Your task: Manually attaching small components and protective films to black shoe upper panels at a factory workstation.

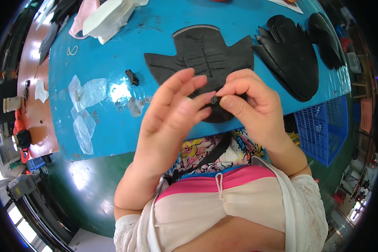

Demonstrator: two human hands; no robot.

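My right hand (256,103) pinches a small dark lump (214,100) between thumb and forefinger. My left hand (172,105) is raised beside it, with its fingers apart and one fingertip against the lump. Below both hands a black leather-like cut piece (206,50) lies flat on the blue table (109,138). It has pointed side flaps and rows of creases or stitch lines; my hands hide part of its near end. To the left a black crumpled scrap (132,77) rests on the table.
Stacked black cut pieces (292,59) lie at the right, with more dark pieces (325,40) beyond. Translucent film scraps (86,92) and a thin looped band (72,50) are at the left. White sheets (109,19) sit far left. A blue crate (323,130) stands beside the table.
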